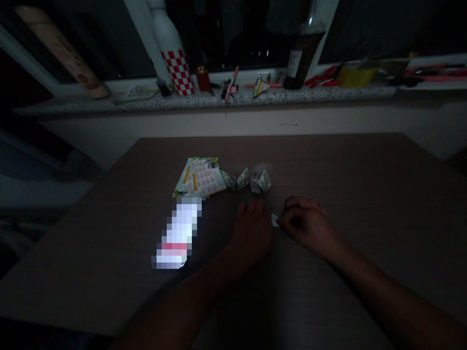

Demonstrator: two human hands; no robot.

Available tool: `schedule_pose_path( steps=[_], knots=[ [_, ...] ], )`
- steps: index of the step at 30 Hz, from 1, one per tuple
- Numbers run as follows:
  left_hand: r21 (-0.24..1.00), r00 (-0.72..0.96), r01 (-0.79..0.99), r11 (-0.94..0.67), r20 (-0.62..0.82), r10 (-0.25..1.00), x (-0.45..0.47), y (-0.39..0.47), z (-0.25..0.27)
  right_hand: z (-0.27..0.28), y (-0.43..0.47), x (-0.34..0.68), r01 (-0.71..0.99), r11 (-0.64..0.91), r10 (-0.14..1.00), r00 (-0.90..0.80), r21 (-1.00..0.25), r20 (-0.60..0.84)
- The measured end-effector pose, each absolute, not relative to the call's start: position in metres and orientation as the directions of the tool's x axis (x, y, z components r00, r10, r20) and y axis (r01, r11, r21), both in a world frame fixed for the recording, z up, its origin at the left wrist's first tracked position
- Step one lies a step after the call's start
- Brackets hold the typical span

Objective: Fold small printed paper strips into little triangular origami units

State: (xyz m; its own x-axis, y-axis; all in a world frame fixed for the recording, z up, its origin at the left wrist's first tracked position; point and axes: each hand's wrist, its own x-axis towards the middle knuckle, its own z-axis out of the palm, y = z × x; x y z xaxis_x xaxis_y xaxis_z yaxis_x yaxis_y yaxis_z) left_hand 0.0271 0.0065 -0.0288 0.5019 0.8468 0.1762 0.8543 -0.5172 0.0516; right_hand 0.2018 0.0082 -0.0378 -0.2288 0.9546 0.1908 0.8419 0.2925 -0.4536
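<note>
As a broad brown surface with wood grain point(346, 165) carries a rectangular phone with a glowing pale screen point(178, 233), two bare hands are to the right of that phone. The left hand point(255, 226) is the nearer to the phone, its fingers curled; I cannot tell whether they grip anything. The right hand point(310, 221) is farther right of the phone. Just beyond the phone lie overlapping green-edged printed paper sheets point(202, 177), and beyond it to the right, a row of folded, multicoloured paper pieces point(243, 179). Smallest, a whitish flat paper scrap point(275, 220), right of the phone, is pinched between the right hand's thumb and forefinger.
</note>
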Motion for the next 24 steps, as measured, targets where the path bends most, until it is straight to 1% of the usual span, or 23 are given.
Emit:
schedule_pose_path(
  steps=[11, 17, 24],
  knots=[
    [0.03, 0.503, 0.857, -0.514, 0.168, 0.848, 0.029, 0.007, -0.028, -0.042, 0.009, 0.203, 0.855, 0.287, 0.954, -0.212, -0.433, 0.213],
    [0.023, 0.498, 0.861, -0.509, 0.167, 0.851, 0.029, 0.006, -0.027, -0.039, 0.009, 0.202, 0.859, 0.282, 0.957, -0.219, -0.429, 0.19],
    [0.016, 0.5, 0.859, -0.512, 0.189, 0.845, 0.029, 0.007, -0.028, -0.042, 0.017, 0.219, 0.787, 0.366, 0.931, -0.318, -0.497, 0.182]
  ],
)
